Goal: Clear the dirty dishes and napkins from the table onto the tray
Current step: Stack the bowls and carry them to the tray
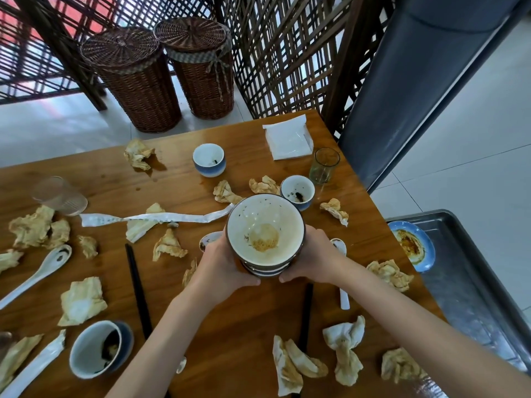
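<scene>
Brown-rimmed stack of bowls (265, 237) in a two-handed grip, left hand (221, 265) and right hand (311, 258) curled round it; next, carry right onto the tray (474, 297).

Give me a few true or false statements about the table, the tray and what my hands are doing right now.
1. Both hands hold a stack of brown-rimmed ceramic bowls. True: left hand, right hand.
2. The grey metal tray holds a blue sauce-stained plate. True.
3. The clear drinking glass lies tipped over. False: it stands upright.
4. The two wicker baskets stand on the wooden table. False: they stand on the floor.
</scene>
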Demonstrator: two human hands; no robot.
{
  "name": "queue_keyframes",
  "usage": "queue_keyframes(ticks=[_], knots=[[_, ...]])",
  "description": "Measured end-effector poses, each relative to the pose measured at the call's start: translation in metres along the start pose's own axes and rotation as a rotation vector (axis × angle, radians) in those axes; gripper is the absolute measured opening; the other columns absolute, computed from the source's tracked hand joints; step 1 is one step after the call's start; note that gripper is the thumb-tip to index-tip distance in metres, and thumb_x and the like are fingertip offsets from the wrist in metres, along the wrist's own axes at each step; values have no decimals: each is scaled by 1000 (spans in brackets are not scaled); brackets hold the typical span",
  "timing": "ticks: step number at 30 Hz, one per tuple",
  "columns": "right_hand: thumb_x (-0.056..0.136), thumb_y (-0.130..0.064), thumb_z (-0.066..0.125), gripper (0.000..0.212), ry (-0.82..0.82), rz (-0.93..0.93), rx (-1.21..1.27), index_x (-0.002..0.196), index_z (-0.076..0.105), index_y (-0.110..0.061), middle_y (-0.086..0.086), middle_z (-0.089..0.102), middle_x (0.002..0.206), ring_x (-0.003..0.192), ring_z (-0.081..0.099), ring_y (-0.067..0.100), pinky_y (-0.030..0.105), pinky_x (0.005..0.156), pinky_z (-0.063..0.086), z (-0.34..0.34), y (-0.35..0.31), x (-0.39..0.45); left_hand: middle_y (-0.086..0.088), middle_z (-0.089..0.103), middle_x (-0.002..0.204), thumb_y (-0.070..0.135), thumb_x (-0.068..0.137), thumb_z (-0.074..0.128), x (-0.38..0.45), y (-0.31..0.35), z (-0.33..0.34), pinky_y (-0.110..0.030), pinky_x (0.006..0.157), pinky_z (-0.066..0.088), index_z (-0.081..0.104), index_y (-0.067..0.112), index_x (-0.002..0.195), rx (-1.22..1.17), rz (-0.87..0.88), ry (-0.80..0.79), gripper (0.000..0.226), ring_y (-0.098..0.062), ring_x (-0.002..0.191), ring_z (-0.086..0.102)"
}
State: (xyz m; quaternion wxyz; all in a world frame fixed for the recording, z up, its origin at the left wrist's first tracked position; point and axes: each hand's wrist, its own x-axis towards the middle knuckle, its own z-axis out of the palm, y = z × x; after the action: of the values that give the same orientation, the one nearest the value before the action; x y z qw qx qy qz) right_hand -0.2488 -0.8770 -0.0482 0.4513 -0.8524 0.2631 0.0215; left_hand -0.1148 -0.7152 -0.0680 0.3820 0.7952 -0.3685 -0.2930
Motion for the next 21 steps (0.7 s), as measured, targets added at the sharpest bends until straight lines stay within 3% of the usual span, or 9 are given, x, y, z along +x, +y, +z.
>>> queue_keyframes(ticks=[3, 6, 8, 11, 14, 16, 19, 21], knots=[[42, -20, 91, 90, 18, -14, -9, 123, 51, -25, -18, 57, 111, 106, 50, 3, 14, 85, 37, -12, -2, -1, 31, 58, 102, 17, 40, 93, 7, 11, -2, -22, 90, 48, 46, 23, 133, -4, 17, -9, 105, 4, 104, 55], [42, -19, 92, 89, 29, -15, 3, 121, 52, -24, -16, 59, 114, 112, 52, 9, 21, 92, 43, -26, -2, -4, 43, 54, 96, 22, 40, 93, 14, 25, 0, -3, 79, 42, 44, 28, 132, 19, 56, -7, 104, 22, 96, 48], [41, -18, 92, 90, 38, -15, 13, 122, 53, -22, -14, 60, 115, 113, 52, 10, 24, 95, 44, -38, 0, -8, 49, 51, 96, 24, 40, 92, 18, 37, 4, 3, 73, 39, 43, 29, 131, 30, 78, -20, 104, 26, 97, 46], [40, -20, 92, 86, 71, -10, -25, 118, 55, -26, -23, 56, 103, 102, 50, 1, 5, 82, 37, -58, 8, -20, 40, 54, 99, 26, 37, 92, 27, 56, 16, -13, 86, 45, 41, 30, 133, 24, 93, -48, 108, 7, 105, 53], [38, -24, 92, 88, 100, 7, -17, 117, 55, -27, -23, 58, 105, 103, 52, 0, 9, 84, 40, -82, 25, -33, 44, 54, 99, 31, 35, 90, 35, 79, 37, -10, 84, 42, 39, 36, 133, 17, 123, -64, 111, 14, 101, 51], [36, -26, 90, 83, 125, 24, 4, 112, 57, -33, -31, 61, 97, 97, 53, -9, 6, 83, 41, -101, 40, -44, 45, 53, 104, 37, 34, 88, 40, 98, 56, -10, 86, 43, 42, 38, 129, 3, 154, -84, 105, 14, 105, 52], [35, -21, 89, 70, 163, 57, 12, 86, 50, -48, -54, 49, 76, 79, 43, -34, -10, 62, 31, -135, 63, -66, 43, 55, 106, 35, 33, 87, 46, 128, 91, -23, 95, 46, 45, 27, 132, -41, 192, -91, 107, 9, 110, 52], [35, -20, 90, 69, 168, 70, 14, 81, 48, -49, -52, 50, 75, 76, 39, -38, -11, 61, 29, -156, 80, -78, 48, 52, 104, 41, 32, 83, 48, 147, 115, -14, 92, 45, 43, 23, 134, -47, 210, -89, 111, 15, 106, 51]])
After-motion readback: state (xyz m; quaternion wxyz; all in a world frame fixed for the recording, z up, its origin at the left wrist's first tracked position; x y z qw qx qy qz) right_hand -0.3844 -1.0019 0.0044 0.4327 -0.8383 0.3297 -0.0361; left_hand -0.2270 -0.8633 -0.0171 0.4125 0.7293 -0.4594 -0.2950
